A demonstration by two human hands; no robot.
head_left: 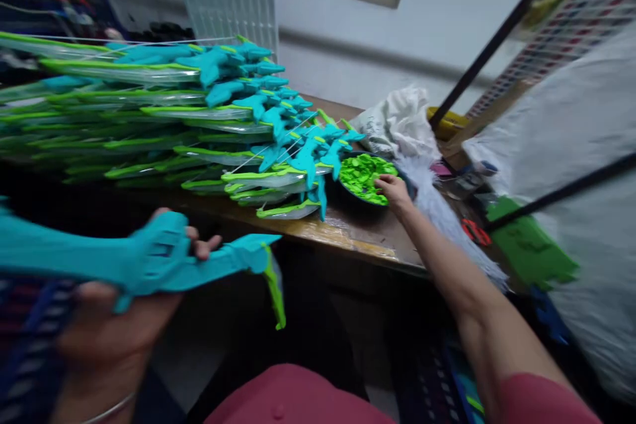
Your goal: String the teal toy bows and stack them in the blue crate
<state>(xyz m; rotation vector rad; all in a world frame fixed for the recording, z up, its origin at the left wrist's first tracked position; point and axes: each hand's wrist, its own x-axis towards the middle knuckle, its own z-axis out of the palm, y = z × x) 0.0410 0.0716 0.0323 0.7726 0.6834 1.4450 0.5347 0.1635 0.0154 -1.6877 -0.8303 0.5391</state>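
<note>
My left hand (126, 318) is wrapped round a turquoise plastic toy bow (156, 255), held level in front of me at the lower left. A lime-green limb (273, 288) hangs down from its right end, and its left end runs out of view. Over on the table, my right hand (393, 190) reaches into a dark round bowl (365, 201). Small flat bright-green plastic pieces (360, 172) fill the bowl. The right fingers are bent together among these pieces; whatever is between the fingertips is hidden.
A large stack of turquoise and green toy bows (218, 112) with white strings covers the table's left and middle. Behind the bowl lies a white sack (397, 119), with white strands (440, 212) beside it. Orange-handled scissors (476, 232) and a green sheet (531, 245) are at right, near dark poles.
</note>
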